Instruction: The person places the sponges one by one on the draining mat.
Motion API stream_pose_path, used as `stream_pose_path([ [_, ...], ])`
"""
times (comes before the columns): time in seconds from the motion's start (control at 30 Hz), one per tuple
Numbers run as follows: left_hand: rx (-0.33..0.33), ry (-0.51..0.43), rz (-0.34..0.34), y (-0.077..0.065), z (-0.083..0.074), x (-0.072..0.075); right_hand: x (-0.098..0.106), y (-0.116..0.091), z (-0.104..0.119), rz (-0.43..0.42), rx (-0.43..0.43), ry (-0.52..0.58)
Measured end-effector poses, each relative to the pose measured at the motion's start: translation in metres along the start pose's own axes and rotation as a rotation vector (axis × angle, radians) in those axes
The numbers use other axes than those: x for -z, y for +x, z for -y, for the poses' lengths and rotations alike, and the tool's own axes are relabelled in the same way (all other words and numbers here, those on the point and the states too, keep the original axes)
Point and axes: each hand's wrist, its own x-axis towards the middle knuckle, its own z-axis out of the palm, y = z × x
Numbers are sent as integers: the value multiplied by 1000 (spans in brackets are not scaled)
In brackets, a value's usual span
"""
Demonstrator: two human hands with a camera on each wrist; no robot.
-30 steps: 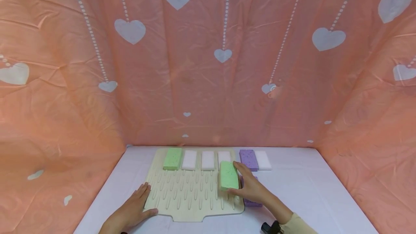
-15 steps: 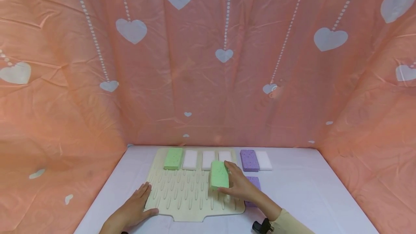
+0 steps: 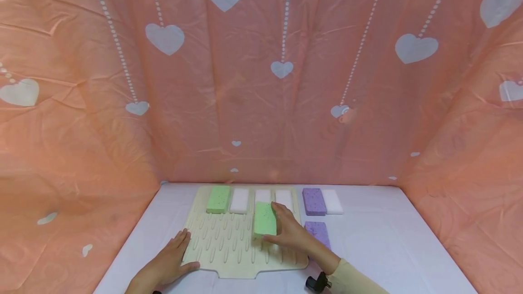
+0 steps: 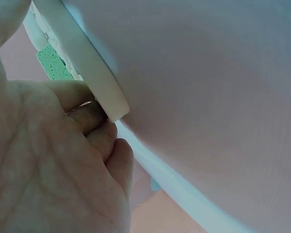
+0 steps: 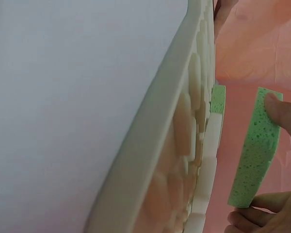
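My right hand (image 3: 288, 229) pinches a green sponge (image 3: 264, 219) by its near and far ends, thumb on one and fingers on the other. In the right wrist view this speckled sponge (image 5: 256, 145) is raised clear of the cream ridged drying mat (image 3: 222, 251). Relaxed fingers of my left hand (image 3: 165, 260) rest along the mat's left edge, its thumb at the near left corner. The left wrist view shows those fingertips against the mat's rim (image 4: 109, 97). Along the mat's far edge lie another green sponge (image 3: 218, 199) and white sponges (image 3: 239, 201), partly hidden at the right by the held one.
Right of the mat, a purple sponge (image 3: 313, 201) lies beside a white sponge (image 3: 333, 202). A second purple sponge (image 3: 318, 234) is nearer, partly behind my right forearm. The table has a white cover (image 3: 384, 239), with an orange heart-patterned curtain (image 3: 253, 117) behind and at both sides.
My right hand has carried the green sponge leftward over the mat, uncovering the rightmost white sponge and more of the nearer purple one. The left hand has stayed in place.
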Motion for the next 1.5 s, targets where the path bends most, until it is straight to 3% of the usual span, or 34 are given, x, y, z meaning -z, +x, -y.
stream_pose_path([
  [0.27, 11, 34, 15, 0, -10, 7, -11, 11, 7, 26, 22, -21],
  [0.47, 68, 69, 41, 1, -18, 9, -21, 18, 15, 46, 14, -20],
  [0.87, 70, 45, 46, 2, -6, 4, -47, 29, 35, 99, 9, -36],
  [1.2, 7, 50, -29, 3, 13, -6, -62, 36, 48, 132, -53, 4],
  [1.3, -16, 40, -41, 2, 12, -6, -67, 39, 52, 144, -61, 2],
  [1.5, -23, 20, 0, 1, 3, 1, -79, 43, 57, 140, -57, -8],
])
